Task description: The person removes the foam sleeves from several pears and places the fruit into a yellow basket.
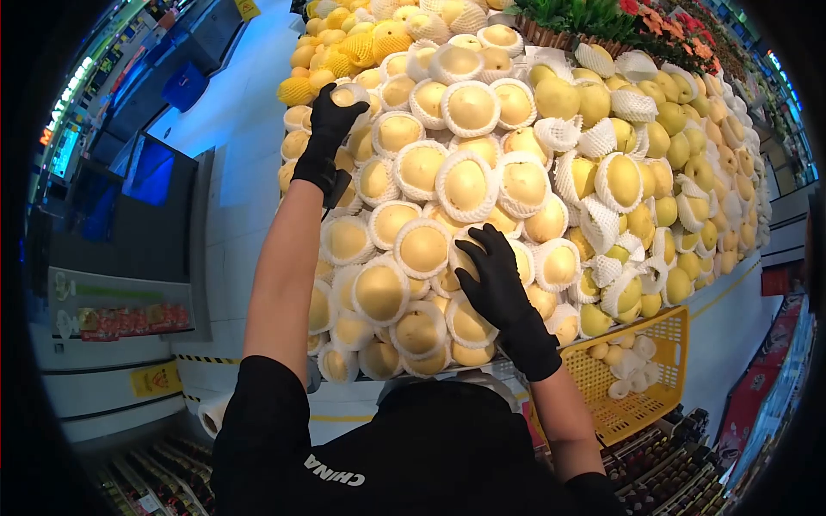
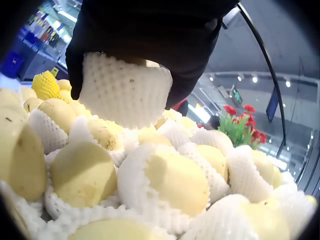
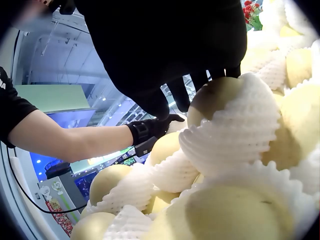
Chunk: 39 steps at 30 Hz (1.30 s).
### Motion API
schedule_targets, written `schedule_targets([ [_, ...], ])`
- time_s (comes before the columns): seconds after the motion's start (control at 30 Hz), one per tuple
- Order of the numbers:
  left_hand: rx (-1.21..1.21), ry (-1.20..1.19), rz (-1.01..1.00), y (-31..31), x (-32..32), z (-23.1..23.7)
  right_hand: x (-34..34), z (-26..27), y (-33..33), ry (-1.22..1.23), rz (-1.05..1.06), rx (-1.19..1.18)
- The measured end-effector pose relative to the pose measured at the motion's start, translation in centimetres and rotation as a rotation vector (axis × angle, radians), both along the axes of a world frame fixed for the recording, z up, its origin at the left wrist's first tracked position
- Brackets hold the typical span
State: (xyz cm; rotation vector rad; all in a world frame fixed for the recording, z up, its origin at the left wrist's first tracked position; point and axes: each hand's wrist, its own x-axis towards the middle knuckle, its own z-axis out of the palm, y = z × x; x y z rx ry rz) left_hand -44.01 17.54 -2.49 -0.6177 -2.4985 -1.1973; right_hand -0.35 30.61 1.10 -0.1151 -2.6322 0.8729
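At the upper left of the pile, my black-gloved left hand (image 1: 332, 129) grips a round pale fruit (image 1: 345, 96) in a white foam net. From the left wrist view, fingers and thumb of the left hand (image 2: 145, 35) come down around both sides of the foam net (image 2: 125, 92), above the other fruit. My right hand (image 1: 502, 288) lies over the lower middle of the pile, palm down with fingers spread. In the right wrist view its fingers (image 3: 177, 92) are at the top of a netted yellow fruit (image 3: 215, 100); whether they touch it I cannot tell.
Netted yellow fruit (image 1: 471, 187) covers the sloping display, with greener fruit (image 1: 557, 99) to the right and yellow-netted fruit (image 1: 391, 43) at the back left. Red flowers (image 1: 632, 7) stand behind. A yellow basket (image 1: 613, 421) with small items is at the lower right.
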Motion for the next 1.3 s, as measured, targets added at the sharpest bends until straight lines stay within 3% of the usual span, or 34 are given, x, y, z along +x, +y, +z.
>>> schedule_targets([
  [0.07, 0.215, -0.182, -0.048, -1.2, -3.3, -1.6, 0.0, -0.4, 0.4, 0.003, 0.003, -0.041],
  [0.13, 0.394, -0.415, -0.134, -2.6, -0.3, 3.2, 0.1, -0.7, 0.8, 0.011, 0.009, -0.084],
  [0.2, 0.510, -0.412, -0.086, -4.2, -1.8, 3.2, 0.0, -0.5, 1.0, 0.009, 0.012, -0.125],
  [0.23, 0.512, -0.461, -0.203, -5.3, -2.3, 3.5, 0.0, -0.6, 1.2, -0.007, 0.016, -0.128],
  [0.27, 0.501, -0.432, -0.179, -5.7, -2.7, 3.7, 0.1, -0.7, 1.3, -0.024, 0.020, -0.131],
  [0.33, 0.292, -0.299, -0.227, -6.3, -2.9, 3.3, 0.0, -0.7, 1.2, -0.010, 0.018, -0.137],
  [0.43, 0.012, -0.123, -0.094, -5.8, -3.5, -0.3, -0.3, -0.7, 1.2, 0.012, 0.010, -0.147],
  [0.47, 0.076, -0.116, -0.156, -5.0, -2.3, -0.8, -0.3, -0.8, 1.2, 0.007, 0.006, -0.146],
  [0.53, -0.059, -0.056, -0.149, -3.7, -1.8, -2.0, -0.3, -0.9, 1.2, 0.003, 0.008, -0.155],
  [0.67, -0.139, -0.052, -0.033, -1.9, -0.5, -3.2, -0.3, -0.9, 1.6, 0.001, 0.022, -0.172],
  [0.8, 0.041, -0.261, -0.112, -3.4, -1.2, -4.4, -0.2, -1.0, 1.6, -0.002, 0.015, -0.191],
  [0.9, -0.071, -0.209, -0.089, -4.3, -2.0, -4.7, -0.2, -1.1, 1.5, 0.014, 0.015, -0.187],
  [1.2, 0.021, -0.175, -0.108, -4.4, -1.3, -5.4, -0.5, -1.2, 1.5, 0.022, 0.015, -0.179],
  [1.3, 0.436, -0.545, -0.112, -5.4, -1.5, -4.6, -0.4, -1.2, 1.7, 0.021, 0.020, -0.178],
])
